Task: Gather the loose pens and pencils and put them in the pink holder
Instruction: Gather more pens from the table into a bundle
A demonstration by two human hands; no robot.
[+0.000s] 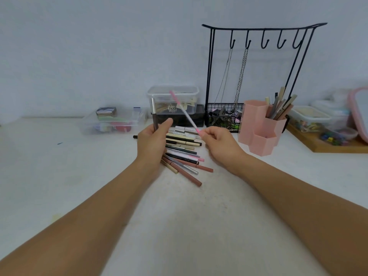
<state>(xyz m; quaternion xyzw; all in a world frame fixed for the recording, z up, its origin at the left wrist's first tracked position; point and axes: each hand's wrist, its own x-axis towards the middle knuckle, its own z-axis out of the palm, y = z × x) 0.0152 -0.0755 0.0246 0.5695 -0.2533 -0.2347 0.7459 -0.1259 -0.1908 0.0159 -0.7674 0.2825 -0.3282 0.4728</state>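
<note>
A pile of loose pens and pencils (pixel 184 150) lies on the white table between my hands. My left hand (pixel 152 139) grips a dark brown pen with a silver end (pixel 154 114), held upright above the pile's left side. My right hand (pixel 219 142) pinches the lower end of a pink and white pen (pixel 184 111), which slants up to the left. The pink holder (pixel 260 132), made of hexagonal cups, stands to the right of my right hand. Its back cup holds several pens.
A black wire rack (pixel 256 76) with hooks and chains stands behind the holder. A clear lidded box (pixel 173 100) sits behind the pile, another clear box (pixel 111 121) to the left. A wooden tray (pixel 328 144) with containers is at the right.
</note>
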